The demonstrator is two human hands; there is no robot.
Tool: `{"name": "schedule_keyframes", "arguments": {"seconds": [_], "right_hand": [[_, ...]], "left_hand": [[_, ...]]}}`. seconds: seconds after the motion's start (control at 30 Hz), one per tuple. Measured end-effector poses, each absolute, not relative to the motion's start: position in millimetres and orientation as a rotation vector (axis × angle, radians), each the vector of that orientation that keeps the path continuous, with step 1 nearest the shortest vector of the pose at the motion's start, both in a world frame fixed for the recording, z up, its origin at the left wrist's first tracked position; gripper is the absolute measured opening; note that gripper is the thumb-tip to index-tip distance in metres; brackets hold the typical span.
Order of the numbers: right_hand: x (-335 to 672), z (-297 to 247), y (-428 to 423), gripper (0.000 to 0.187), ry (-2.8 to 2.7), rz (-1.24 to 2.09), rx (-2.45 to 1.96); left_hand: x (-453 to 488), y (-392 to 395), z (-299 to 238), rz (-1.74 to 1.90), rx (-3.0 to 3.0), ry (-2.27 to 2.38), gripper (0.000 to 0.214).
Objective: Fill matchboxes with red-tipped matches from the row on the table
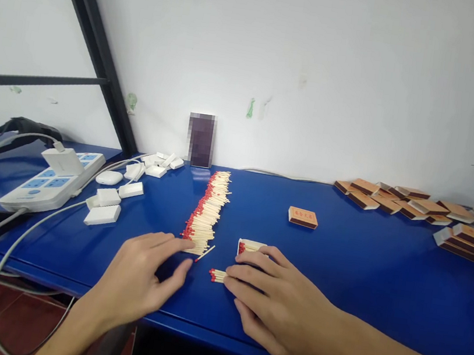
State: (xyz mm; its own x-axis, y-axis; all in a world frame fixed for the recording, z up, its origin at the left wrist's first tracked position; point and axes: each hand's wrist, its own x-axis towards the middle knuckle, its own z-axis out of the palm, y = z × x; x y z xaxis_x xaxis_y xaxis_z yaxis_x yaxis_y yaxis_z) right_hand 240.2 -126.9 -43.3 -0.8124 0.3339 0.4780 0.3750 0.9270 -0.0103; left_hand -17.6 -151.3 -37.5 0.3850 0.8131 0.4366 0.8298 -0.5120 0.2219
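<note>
My left hand point(142, 273) is open at the near end of a long row of red-headed matches point(208, 211). Its index finger touches that end, with the thumb held apart. One loose match point(205, 253) lies askew beside the thumb tip. My right hand point(276, 300) spreads its fingers over a small bunch of matches point(217, 276) on the table, fingertips on their rear ends. Another fingertip rests at a white matchbox tray point(251, 244) with matches inside; the hand hides part of it. Beyond lies a matchbox point(302, 217).
Matchboxes point(396, 200) are heaped at the back right, with more stacked boxes point(472, 241) at the right edge. White trays point(103, 214) lie on the left, near a power strip point(53, 181) and looping cables. A blurred dark rectangle point(200, 140) leans on the wall.
</note>
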Motion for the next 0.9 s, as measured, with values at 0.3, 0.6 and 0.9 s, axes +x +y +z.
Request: {"name": "schedule_keyframes", "arguments": {"seconds": [0.3, 0.6, 0.9], "right_hand": [[239.5, -42.7, -126.6, 0.023, -2.595, -0.092, -0.513], [239.1, -40.9, -126.1, 0.022, -2.590, -0.076, -0.492], [238.9, -43.4, -125.4, 0.020, -2.584, -0.042, -0.500]], "left_hand": [[-15.7, -146.0, -39.2, -0.721, -2.623, -1.499, 0.018], [-16.7, -145.3, -39.3, -0.713, -2.771, -1.595, 0.016], [-13.8, -145.3, -36.7, -0.615, -2.821, -1.401, 0.017]]}}
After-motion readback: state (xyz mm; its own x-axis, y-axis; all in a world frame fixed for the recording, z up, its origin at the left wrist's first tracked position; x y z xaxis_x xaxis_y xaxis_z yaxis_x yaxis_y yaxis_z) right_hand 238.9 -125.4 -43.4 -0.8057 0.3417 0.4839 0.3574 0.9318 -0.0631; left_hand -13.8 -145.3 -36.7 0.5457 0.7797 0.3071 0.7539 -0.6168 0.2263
